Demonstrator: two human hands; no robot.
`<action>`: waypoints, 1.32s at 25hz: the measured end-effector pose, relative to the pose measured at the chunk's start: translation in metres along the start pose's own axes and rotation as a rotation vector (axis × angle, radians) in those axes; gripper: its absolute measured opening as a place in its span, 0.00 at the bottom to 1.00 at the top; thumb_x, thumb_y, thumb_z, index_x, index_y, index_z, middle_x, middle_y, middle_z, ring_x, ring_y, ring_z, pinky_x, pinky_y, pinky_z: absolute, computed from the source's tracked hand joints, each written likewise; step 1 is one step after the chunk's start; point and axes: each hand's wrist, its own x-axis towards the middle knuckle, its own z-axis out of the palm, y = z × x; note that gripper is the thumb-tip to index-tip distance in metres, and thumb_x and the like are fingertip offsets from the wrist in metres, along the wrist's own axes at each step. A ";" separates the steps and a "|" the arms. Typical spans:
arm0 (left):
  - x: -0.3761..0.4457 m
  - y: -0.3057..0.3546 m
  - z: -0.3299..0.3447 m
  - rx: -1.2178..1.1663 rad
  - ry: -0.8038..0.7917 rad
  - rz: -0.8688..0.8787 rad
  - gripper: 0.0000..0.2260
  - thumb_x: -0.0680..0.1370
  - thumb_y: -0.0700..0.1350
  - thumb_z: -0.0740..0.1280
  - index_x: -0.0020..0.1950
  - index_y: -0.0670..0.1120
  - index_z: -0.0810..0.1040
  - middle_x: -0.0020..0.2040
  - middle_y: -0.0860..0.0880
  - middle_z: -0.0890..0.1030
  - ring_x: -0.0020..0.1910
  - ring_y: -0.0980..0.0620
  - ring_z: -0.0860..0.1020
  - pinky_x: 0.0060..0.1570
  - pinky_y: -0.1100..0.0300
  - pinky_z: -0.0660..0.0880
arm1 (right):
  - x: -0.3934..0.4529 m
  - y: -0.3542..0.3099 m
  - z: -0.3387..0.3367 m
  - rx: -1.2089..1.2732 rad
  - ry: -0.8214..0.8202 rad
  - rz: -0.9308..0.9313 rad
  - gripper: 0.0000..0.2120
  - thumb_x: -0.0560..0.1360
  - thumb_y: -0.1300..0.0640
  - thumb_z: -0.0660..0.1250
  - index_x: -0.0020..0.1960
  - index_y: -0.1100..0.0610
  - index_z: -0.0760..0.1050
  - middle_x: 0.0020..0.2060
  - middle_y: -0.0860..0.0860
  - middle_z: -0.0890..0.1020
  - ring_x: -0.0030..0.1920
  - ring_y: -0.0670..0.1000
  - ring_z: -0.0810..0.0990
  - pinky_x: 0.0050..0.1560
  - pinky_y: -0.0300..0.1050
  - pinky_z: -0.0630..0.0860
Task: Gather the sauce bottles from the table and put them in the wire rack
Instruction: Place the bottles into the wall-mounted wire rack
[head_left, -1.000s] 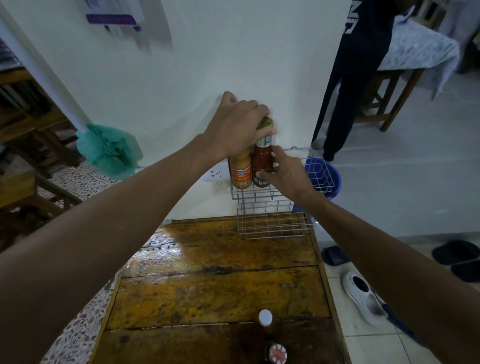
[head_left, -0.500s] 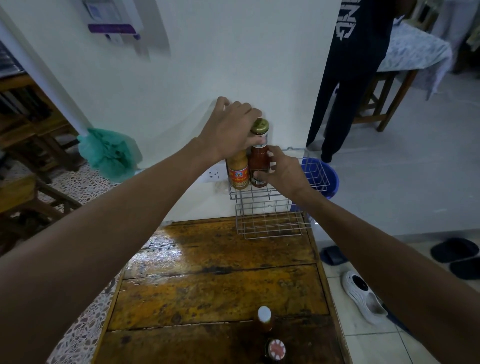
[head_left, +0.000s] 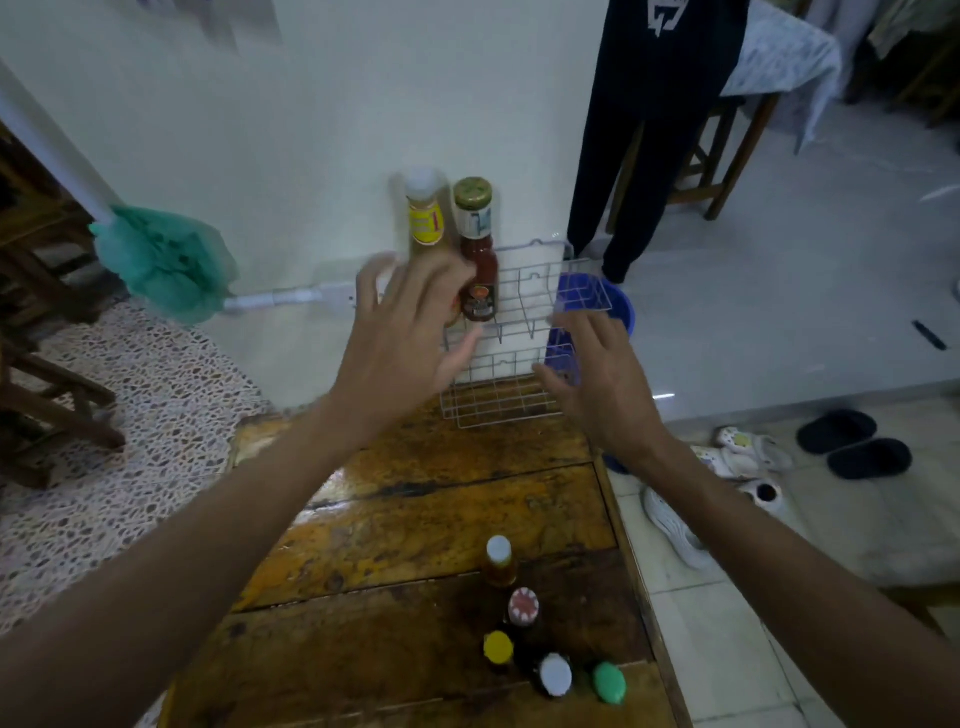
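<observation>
A white wire rack (head_left: 524, 332) stands at the far end of the wooden table (head_left: 415, 519), against the wall. Two bottles stand upright in its left side: a yellow-labelled sauce bottle (head_left: 425, 218) with a white cap and a red sauce bottle (head_left: 478, 249) with a gold lid. My left hand (head_left: 410, 332) hovers open in front of them, fingers spread, hiding the yellow bottle's base. My right hand (head_left: 597, 374) is open beside the rack's right part. Several more bottles stand near the table's front: white-capped (head_left: 498, 558), red-capped (head_left: 522, 608), yellow-capped (head_left: 497, 647), white-lidded (head_left: 555, 674) and green-capped (head_left: 609, 682).
A blue bucket (head_left: 618, 306) sits on the floor behind the rack. A person in dark clothes (head_left: 649, 130) stands at the back right near a covered table. A green mop head (head_left: 166, 260) leans at the left wall. Shoes (head_left: 675, 525) and dark slippers (head_left: 852, 447) lie on the floor right.
Both hands have let go of the two bottles in the rack and drawn back, now open. The view has tilted down, showing more bottles at the table's front.
</observation>
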 end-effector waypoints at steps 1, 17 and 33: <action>-0.029 0.013 0.002 -0.060 -0.053 -0.022 0.20 0.82 0.54 0.66 0.69 0.44 0.73 0.66 0.45 0.78 0.64 0.44 0.75 0.68 0.45 0.65 | -0.022 0.001 -0.001 0.024 -0.048 0.008 0.24 0.75 0.52 0.73 0.68 0.53 0.70 0.63 0.52 0.76 0.62 0.51 0.73 0.57 0.41 0.73; -0.247 0.124 0.069 -0.801 -0.918 -0.858 0.30 0.76 0.47 0.78 0.76 0.53 0.71 0.75 0.51 0.74 0.73 0.48 0.72 0.72 0.48 0.71 | -0.196 0.037 0.074 0.276 -0.973 0.006 0.17 0.76 0.39 0.62 0.62 0.42 0.72 0.58 0.45 0.82 0.56 0.47 0.81 0.59 0.51 0.79; -0.260 0.104 0.077 -1.102 -0.870 -1.056 0.29 0.80 0.52 0.72 0.78 0.58 0.64 0.75 0.58 0.72 0.75 0.56 0.70 0.75 0.46 0.69 | -0.149 0.086 0.048 0.843 -0.730 0.630 0.18 0.74 0.53 0.77 0.61 0.52 0.79 0.55 0.53 0.84 0.55 0.56 0.85 0.52 0.54 0.83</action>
